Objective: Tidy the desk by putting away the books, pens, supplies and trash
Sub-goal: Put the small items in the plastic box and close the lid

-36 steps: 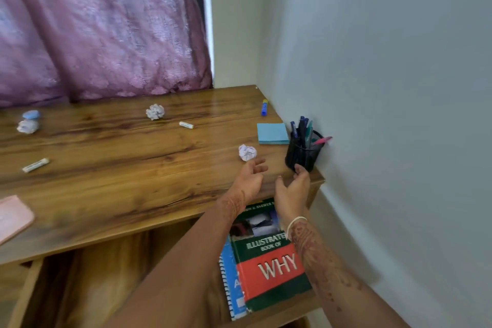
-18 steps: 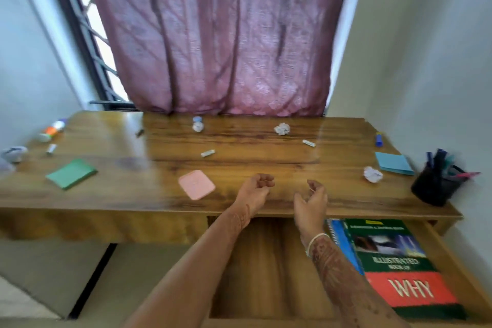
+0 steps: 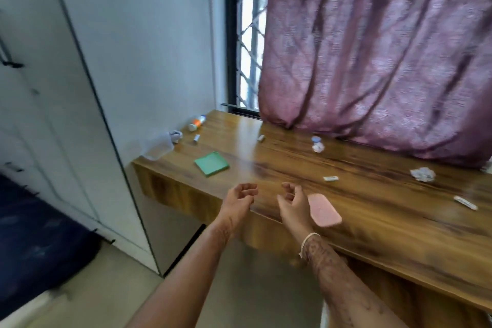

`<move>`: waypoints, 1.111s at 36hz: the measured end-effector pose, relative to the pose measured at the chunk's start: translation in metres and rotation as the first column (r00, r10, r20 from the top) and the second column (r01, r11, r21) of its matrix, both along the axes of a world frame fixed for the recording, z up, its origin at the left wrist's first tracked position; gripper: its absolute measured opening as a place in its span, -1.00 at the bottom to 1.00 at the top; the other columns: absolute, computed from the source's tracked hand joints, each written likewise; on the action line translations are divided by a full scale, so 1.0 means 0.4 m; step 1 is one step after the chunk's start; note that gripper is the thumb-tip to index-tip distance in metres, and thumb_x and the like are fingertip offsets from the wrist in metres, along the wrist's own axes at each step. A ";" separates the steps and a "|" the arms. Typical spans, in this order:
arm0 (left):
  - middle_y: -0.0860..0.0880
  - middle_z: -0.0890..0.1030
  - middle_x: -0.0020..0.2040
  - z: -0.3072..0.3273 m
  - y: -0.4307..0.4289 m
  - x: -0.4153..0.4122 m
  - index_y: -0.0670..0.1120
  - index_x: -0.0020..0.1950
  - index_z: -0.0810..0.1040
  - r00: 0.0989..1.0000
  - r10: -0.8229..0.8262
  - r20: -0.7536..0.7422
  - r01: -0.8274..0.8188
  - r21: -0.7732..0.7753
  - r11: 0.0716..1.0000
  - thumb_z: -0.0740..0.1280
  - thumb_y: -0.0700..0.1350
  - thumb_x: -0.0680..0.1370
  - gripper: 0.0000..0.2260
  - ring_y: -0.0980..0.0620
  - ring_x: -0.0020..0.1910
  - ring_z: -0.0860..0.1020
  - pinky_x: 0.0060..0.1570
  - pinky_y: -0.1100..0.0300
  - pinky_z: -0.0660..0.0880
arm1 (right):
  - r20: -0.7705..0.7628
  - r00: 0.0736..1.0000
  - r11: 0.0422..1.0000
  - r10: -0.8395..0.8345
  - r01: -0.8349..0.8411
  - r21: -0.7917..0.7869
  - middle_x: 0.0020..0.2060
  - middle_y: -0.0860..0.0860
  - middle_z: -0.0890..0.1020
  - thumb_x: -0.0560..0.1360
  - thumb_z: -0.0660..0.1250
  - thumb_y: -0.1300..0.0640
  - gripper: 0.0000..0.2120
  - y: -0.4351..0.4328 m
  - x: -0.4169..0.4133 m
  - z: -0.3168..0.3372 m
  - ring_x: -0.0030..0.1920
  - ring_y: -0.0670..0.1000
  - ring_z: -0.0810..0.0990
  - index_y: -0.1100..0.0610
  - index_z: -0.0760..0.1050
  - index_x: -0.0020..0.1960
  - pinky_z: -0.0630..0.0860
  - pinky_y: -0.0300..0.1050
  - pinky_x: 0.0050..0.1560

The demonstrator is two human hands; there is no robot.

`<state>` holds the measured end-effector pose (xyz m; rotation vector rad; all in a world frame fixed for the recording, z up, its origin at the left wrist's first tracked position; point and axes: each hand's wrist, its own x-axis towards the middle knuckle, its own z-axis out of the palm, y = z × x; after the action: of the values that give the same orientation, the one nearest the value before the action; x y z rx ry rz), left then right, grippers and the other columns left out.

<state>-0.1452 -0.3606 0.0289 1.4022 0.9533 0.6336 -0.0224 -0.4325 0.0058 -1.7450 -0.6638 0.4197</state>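
My left hand (image 3: pixel 237 201) and my right hand (image 3: pixel 292 205) hover over the front edge of the wooden desk (image 3: pixel 372 221), fingers loosely curled, both holding nothing. A pink sticky pad (image 3: pixel 325 210) lies just right of my right hand. A green sticky pad (image 3: pixel 211 163) lies further left. Crumpled paper balls sit at the back (image 3: pixel 318 147), at the right (image 3: pixel 422 174) and at the left corner (image 3: pixel 176 135). Small white erasers (image 3: pixel 331 178) (image 3: pixel 465 202) lie on the desk. An orange-and-white glue tube (image 3: pixel 196 123) lies at the far left corner.
A clear plastic container (image 3: pixel 157 147) stands at the desk's left end against the white wall (image 3: pixel 138 48). A mauve curtain (image 3: pixel 386 48) hangs over the barred window (image 3: pixel 249 34). A dark mattress (image 3: pixel 34 234) lies on the floor at left.
The view has swung left, from the desk's right end with the pen holder and books to its left end. Both hands have moved left along the front edge, still holding nothing.
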 end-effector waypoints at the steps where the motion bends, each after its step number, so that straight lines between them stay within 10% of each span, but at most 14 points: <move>1: -0.04 0.62 0.16 -0.007 0.036 -0.024 -0.09 0.22 0.53 1.000 0.020 -0.002 -0.020 0.010 1.000 0.23 -0.29 0.59 -0.75 0.03 0.15 0.56 0.25 0.07 0.50 | 0.000 1.000 0.999 0.031 -0.031 -0.004 0.17 0.04 0.51 0.51 0.33 0.23 -0.76 0.042 -0.016 -0.003 0.11 -0.02 0.50 0.04 0.44 0.14 0.45 -0.16 0.13; 16: -0.05 0.61 0.07 -0.022 0.563 -0.233 0.03 0.00 0.53 0.916 0.401 -0.022 -0.397 0.093 0.913 0.27 -0.33 0.54 -0.75 0.08 -0.06 0.54 -0.11 0.24 0.46 | -0.063 0.930 0.932 0.363 -0.360 0.045 -0.09 -0.09 0.61 0.50 0.32 0.31 -0.81 0.628 -0.186 -0.027 -0.05 -0.08 0.59 0.04 0.51 0.01 0.55 0.00 0.14; 20: -0.04 0.58 0.11 -0.021 0.652 -0.261 0.00 0.08 0.51 0.897 0.438 -0.063 -0.422 0.178 0.889 0.27 -0.31 0.55 -0.77 0.04 0.04 0.54 0.06 0.18 0.50 | 0.003 0.896 0.894 0.443 -0.442 -0.072 -0.02 -0.07 0.64 0.51 0.29 0.24 -0.78 0.722 -0.205 -0.039 -0.02 -0.11 0.57 -0.04 0.57 0.03 0.46 -0.21 0.03; 32: -0.13 0.45 0.30 0.015 0.876 -0.295 -0.06 0.35 0.45 0.772 0.450 -0.450 -0.013 0.696 0.718 0.35 -0.17 0.49 -0.58 -0.13 0.29 0.37 0.30 0.05 0.38 | 0.128 0.793 0.760 0.596 -0.506 -0.407 0.26 -0.01 0.55 0.53 0.23 0.17 -0.63 0.867 -0.244 -0.052 0.25 -0.03 0.52 0.03 0.48 0.32 0.40 -0.18 0.31; 40: -0.21 0.22 0.49 -0.024 1.017 -0.280 -0.13 0.53 0.11 0.581 0.307 -0.754 0.385 0.587 0.712 0.33 0.04 0.53 -0.33 -0.19 0.45 0.25 0.43 0.04 0.20 | 0.367 0.785 0.809 0.500 -0.272 -0.521 0.08 0.03 0.66 0.52 0.22 0.15 -0.75 0.895 -0.270 -0.074 0.10 0.06 0.59 0.06 0.58 0.13 0.48 -0.14 0.15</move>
<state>-0.2572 0.0462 0.0195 2.5666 1.4825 0.2530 -0.1303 -0.0746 -0.0239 -2.1755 -1.4191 0.4406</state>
